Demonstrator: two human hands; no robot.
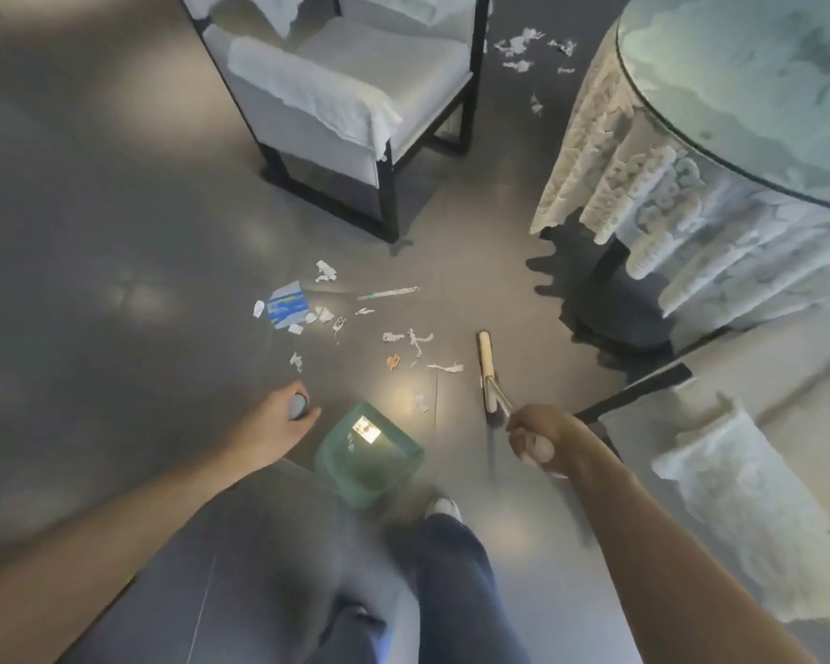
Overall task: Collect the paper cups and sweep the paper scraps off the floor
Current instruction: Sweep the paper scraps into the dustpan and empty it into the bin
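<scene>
White paper scraps (406,340) lie scattered on the grey floor ahead of me. A flattened blue and white paper cup (286,309) lies among them at the left. My right hand (535,440) grips the handle of a broom whose head (487,371) rests on the floor to the right of the scraps. My left hand (288,419) holds the grey handle top of a green dustpan (370,455), which stands on the floor in front of my feet. More scraps (523,47) lie far back between the chair and the table.
A white cushioned armchair with a black frame (351,112) stands behind the scraps. A round table with a lace cloth (719,151) fills the right. Another covered seat (739,491) is at the near right. My legs and one shoe (444,508) are below.
</scene>
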